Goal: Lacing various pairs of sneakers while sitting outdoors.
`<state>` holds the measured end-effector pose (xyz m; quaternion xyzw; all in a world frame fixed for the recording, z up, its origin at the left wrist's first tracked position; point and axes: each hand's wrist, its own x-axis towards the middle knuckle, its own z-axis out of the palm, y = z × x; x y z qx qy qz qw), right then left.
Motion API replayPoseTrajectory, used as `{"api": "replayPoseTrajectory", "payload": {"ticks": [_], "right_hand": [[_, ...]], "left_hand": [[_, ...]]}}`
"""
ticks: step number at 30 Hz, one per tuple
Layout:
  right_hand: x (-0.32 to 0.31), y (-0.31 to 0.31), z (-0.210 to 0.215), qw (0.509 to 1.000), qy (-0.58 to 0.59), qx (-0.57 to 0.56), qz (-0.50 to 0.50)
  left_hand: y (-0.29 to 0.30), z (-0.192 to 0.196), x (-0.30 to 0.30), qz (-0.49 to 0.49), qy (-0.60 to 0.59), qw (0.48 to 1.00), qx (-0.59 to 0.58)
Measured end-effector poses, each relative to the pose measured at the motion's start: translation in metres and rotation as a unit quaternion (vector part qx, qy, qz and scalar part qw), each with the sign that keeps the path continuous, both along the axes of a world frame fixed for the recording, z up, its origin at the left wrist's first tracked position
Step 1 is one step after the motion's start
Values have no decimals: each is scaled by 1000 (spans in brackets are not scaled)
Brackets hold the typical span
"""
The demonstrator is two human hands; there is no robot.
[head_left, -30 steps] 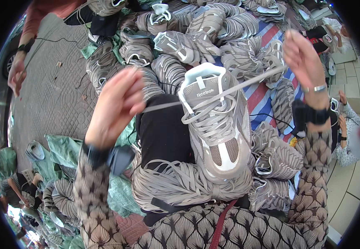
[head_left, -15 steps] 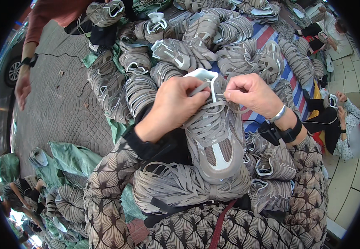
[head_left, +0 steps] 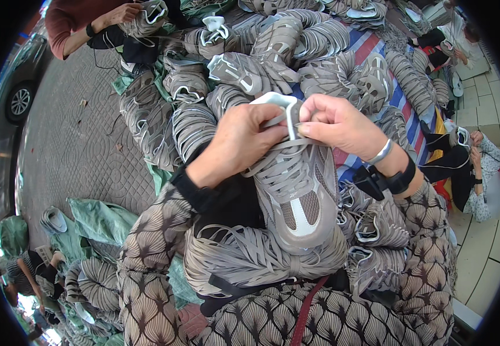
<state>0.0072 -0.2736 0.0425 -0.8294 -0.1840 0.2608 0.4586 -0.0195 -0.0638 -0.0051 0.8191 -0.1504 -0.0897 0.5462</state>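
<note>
A grey-beige sneaker (head_left: 300, 216) with a white stripe on its toe rests over my lap, toe toward me. Its upper is threaded with a flat grey shoelace (head_left: 287, 181). At the shoe's collar, my left hand (head_left: 235, 141) is closed, pinching a length of the lace left of the white tongue (head_left: 290, 124). My right hand (head_left: 342, 128) is also closed, thumb and finger pinched on the lace at the tongue's right side; the lace tip is hidden by the fingers. Under the toe lies a thick tied bundle of grey laces (head_left: 261, 254).
Stacks of grey shoe uppers (head_left: 195, 135) surround me, some on a striped sheet (head_left: 400, 104). Green sacks (head_left: 103, 222) lie at left on the paving (head_left: 88, 150). A co-worker (head_left: 80, 23) handles a shoe at upper left; another person (head_left: 483, 167) sits at right.
My right hand has moved left, in against the tongue, from just right of it. My left hand has barely moved. The co-worker's lowered arm at upper left has risen to a shoe.
</note>
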Motion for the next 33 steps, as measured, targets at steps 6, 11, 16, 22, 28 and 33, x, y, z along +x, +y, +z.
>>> {"api": "replayPoseTrajectory", "payload": {"ticks": [6, 11, 16, 22, 28, 33], "right_hand": [[-2, -13, -8, 863, 377, 325, -84], [-11, 9, 3, 868, 372, 306, -124], [-7, 4, -1, 919, 326, 200, -92], [-22, 27, 17, 969, -244, -34, -3], [-34, 62, 1, 934, -337, -12, 117], [-34, 55, 10, 957, -204, -83, 190]], "left_hand": [[98, -23, 1, 141, 75, 985, -60], [133, -37, -17, 251, 279, 905, -199], [149, -34, -43, 258, 252, 831, -424], [176, -27, -72, 276, 196, 793, -507], [167, -6, -87, 337, 152, 778, -508], [139, -22, -71, 302, 144, 859, -387]]}}
